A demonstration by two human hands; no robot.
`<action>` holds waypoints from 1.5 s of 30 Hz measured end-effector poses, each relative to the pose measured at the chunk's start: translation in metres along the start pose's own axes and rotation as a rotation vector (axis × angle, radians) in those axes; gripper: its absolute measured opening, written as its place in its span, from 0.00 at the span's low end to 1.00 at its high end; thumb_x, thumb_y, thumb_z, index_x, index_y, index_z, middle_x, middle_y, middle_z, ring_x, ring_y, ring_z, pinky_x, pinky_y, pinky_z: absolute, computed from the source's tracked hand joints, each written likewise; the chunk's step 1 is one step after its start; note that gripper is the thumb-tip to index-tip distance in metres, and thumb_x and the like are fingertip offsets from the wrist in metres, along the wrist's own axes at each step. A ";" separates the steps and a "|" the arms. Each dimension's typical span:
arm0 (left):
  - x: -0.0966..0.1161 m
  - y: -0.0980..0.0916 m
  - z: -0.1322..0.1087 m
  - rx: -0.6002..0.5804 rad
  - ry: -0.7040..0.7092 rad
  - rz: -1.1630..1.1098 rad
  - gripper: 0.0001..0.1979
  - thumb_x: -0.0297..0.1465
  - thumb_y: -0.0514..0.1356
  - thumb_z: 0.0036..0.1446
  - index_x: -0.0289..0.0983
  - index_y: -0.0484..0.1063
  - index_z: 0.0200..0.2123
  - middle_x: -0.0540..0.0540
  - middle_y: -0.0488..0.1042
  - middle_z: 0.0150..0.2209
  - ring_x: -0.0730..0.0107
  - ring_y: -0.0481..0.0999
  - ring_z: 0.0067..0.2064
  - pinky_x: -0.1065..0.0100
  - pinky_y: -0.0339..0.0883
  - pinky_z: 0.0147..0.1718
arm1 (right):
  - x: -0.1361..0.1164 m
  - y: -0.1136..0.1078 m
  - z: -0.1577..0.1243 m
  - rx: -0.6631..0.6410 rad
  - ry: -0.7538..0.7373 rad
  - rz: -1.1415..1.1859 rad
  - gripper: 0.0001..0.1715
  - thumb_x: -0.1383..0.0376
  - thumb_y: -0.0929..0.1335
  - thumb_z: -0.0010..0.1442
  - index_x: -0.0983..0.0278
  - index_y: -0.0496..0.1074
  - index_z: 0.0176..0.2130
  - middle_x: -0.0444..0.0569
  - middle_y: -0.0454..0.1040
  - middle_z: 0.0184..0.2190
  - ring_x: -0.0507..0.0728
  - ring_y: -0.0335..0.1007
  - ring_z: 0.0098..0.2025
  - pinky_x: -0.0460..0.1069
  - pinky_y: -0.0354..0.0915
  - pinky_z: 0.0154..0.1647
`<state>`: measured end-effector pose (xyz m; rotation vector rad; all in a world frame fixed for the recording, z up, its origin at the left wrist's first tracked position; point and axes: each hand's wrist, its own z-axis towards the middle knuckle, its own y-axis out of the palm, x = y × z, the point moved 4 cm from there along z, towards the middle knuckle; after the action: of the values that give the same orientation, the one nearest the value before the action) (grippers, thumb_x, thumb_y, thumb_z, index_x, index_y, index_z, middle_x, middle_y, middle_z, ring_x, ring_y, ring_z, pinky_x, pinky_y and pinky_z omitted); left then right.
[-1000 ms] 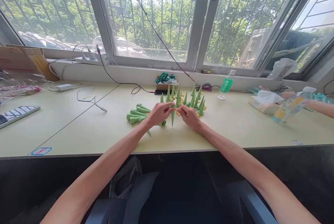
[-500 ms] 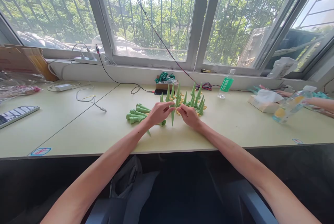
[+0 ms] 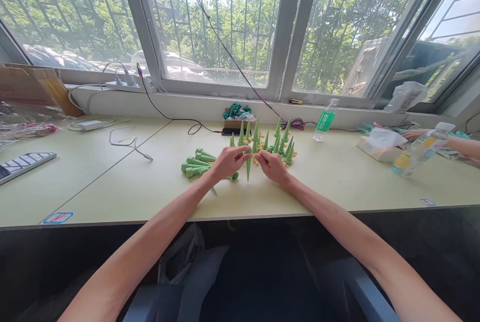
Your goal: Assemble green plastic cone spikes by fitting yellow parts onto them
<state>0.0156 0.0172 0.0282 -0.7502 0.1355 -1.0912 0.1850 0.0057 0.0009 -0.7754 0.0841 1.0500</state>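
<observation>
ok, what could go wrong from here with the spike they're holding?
1. The green spike hangs point down, pinched only near its top by the left hand and right hand. A slip could drop it on the desk.
2. The upright spikes stand packed right behind the hands, so a knuckle bump may topple several.
3. The small yellow parts among them could scatter and get lost.

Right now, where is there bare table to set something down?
Bare: between cable and lying spikes; between upright spikes and tissue box; the table front. Crowded: around the left hand, pinching a spike, and right hand.
</observation>
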 end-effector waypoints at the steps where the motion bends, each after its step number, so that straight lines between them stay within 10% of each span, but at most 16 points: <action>1: 0.000 0.000 0.000 0.001 -0.002 -0.002 0.12 0.37 0.59 0.62 0.35 0.77 0.42 0.55 0.63 0.18 0.79 0.55 0.21 0.76 0.55 0.24 | 0.000 0.000 0.000 0.000 0.000 -0.003 0.22 0.57 0.58 0.69 0.61 0.52 0.25 0.37 0.51 0.18 0.49 0.41 0.21 0.45 0.46 0.23; 19: 0.001 0.002 0.001 -0.082 -0.008 -0.058 0.17 0.32 0.52 0.65 0.37 0.71 0.54 0.54 0.68 0.21 0.79 0.59 0.21 0.77 0.57 0.26 | 0.004 -0.002 -0.001 0.070 0.065 -0.083 0.28 0.50 0.57 0.69 0.61 0.53 0.23 0.38 0.51 0.17 0.48 0.43 0.20 0.46 0.47 0.22; 45: 0.010 0.004 0.000 -0.093 0.161 -0.057 0.14 0.39 0.58 0.63 0.38 0.79 0.44 0.45 0.77 0.31 0.75 0.71 0.28 0.73 0.63 0.28 | 0.000 -0.007 -0.001 0.124 0.062 -0.154 0.31 0.49 0.56 0.69 0.61 0.51 0.20 0.39 0.49 0.15 0.48 0.42 0.19 0.46 0.46 0.22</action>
<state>0.0238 0.0097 0.0287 -0.7530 0.3050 -1.2062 0.1909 0.0028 0.0041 -0.6904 0.1393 0.8670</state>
